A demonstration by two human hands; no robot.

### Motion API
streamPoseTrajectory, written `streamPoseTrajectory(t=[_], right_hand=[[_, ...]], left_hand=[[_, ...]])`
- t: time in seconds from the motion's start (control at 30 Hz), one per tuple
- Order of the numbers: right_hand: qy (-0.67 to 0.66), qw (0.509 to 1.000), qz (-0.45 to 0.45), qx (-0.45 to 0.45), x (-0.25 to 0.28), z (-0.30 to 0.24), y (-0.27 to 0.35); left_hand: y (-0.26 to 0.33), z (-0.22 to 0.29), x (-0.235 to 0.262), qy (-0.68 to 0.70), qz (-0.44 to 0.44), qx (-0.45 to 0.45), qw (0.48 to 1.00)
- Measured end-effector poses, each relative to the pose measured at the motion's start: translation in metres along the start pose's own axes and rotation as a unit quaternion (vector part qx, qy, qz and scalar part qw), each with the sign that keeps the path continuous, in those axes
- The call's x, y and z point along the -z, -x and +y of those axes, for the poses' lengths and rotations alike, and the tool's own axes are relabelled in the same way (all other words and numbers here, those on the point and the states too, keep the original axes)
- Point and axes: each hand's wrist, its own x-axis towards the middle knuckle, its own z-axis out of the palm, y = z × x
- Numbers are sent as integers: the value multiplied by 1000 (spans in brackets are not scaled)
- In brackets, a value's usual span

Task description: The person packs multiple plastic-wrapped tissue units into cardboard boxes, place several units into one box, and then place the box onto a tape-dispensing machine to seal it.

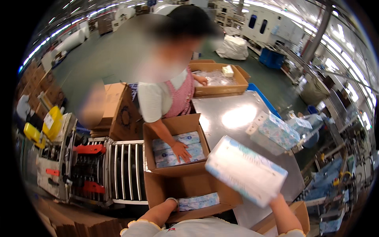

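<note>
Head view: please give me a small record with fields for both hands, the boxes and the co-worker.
left hand: inside the near cardboard box, on a flat pack
right hand: holds up a large white and blue pack; fingers hidden behind it
second box: open, blue packs laid flat inside
co-worker's hand: rests on those packs
metal table: more packs on its right part
far box: open, at the table's far end

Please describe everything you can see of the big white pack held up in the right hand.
The white pack is a soft, plastic-wrapped block, white with pale blue at its ends and a faint pattern. It is tilted, its far end higher. The right hand grips its lower corner from below, above the metal table, beside the near carton.
</note>
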Motion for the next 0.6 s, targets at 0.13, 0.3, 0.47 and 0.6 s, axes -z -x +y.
streamPoseTrajectory(t=[0.13,0.3,0.47,0.6], right_hand=[[-190,974,-105,63,-85,-27,-10],[-58,902,-394,167,-262,2,3],[0,852,-510,119,-392,12,82],[6,756,-654,15,-439,45,122]], left_hand=[[8,6,10,16,-40,-8,999],[31,11,5,30,-140,-6,990],[99,9,-13,130,80,-10,988],[86,4,-8,165,78,-16,983]])
